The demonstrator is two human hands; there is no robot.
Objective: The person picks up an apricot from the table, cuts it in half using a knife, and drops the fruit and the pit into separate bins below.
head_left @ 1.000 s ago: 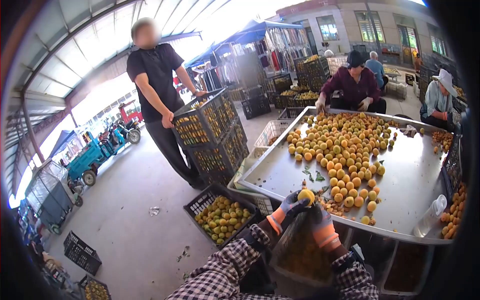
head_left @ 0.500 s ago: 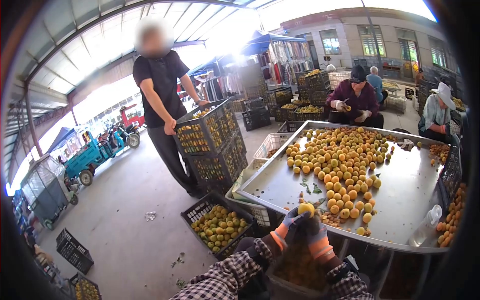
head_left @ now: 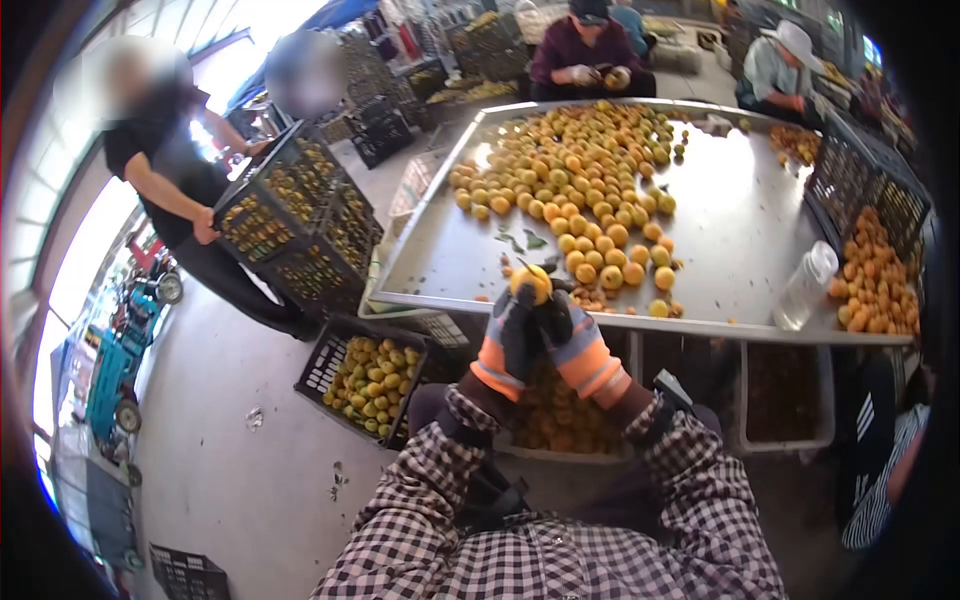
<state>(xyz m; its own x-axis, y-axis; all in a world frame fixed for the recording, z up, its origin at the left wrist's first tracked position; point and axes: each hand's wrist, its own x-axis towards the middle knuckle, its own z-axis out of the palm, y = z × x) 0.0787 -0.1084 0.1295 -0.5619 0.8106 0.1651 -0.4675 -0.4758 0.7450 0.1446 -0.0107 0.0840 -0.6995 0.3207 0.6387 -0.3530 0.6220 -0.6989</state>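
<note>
Both hands wear orange and grey gloves with dark fingers and meet at the near edge of a metal table. My left hand is closed around a yellow-orange fruit. Pressed up against the same fruit from the right is my right hand; its fingertips are partly hidden, and what they grip is too small to make out. Several orange and yellow fruits are spread over the table beyond. Below my hands, a tub holds more fruit.
A black crate of fruit stands on the floor at left. One person holds stacked crates. Another person sits across the table. At right are a clear bottle and a tilted crate with orange fruit halves.
The view has turned downward and to the right. Both hands appear higher and closer together around the fruit. The stacked crates and the person beside them now appear further left.
</note>
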